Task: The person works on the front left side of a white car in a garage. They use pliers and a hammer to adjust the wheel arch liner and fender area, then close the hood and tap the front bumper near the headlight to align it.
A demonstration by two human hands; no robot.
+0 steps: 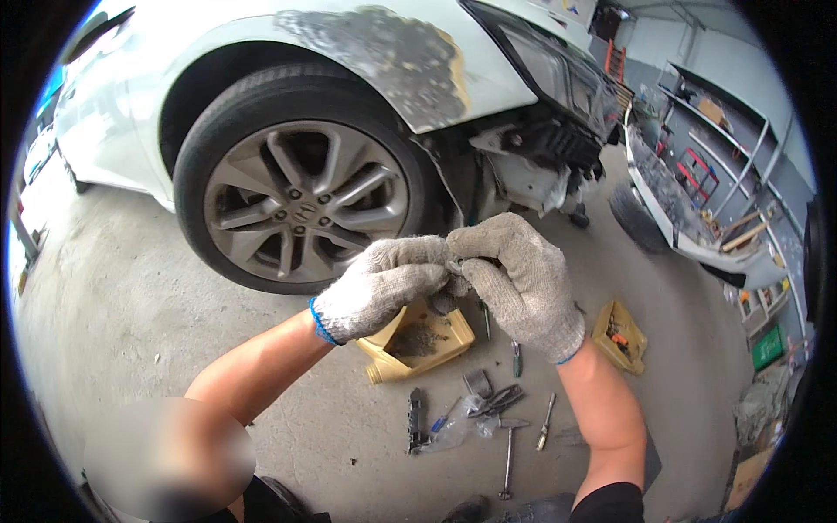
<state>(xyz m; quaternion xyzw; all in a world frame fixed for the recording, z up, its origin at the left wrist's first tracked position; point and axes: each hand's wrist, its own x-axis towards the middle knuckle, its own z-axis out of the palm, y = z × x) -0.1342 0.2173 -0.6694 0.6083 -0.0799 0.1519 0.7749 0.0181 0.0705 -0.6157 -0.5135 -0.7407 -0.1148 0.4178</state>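
Grey concrete floor is stretching beneath a white car, and a mottled grey patch is showing above its front wheel. Toward the floor's right edge, shelving is standing. You are wearing knitted gloves, and your left hand and right hand are meeting in front of the tyre. Their fingers are pinching together, tips almost touching, and gripping a small piece between them; the gloves are mostly hiding it, so you cannot tell its kind. Below your hands, a cut-open yellow container is lying with its spout at the lower-left corner and dark bits inside. Right of it, a yellow tray is holding orange and dark pieces. Nearer you, a hammer, a screwdriver, a clear plastic bag and a black bracket are lying on the floor.
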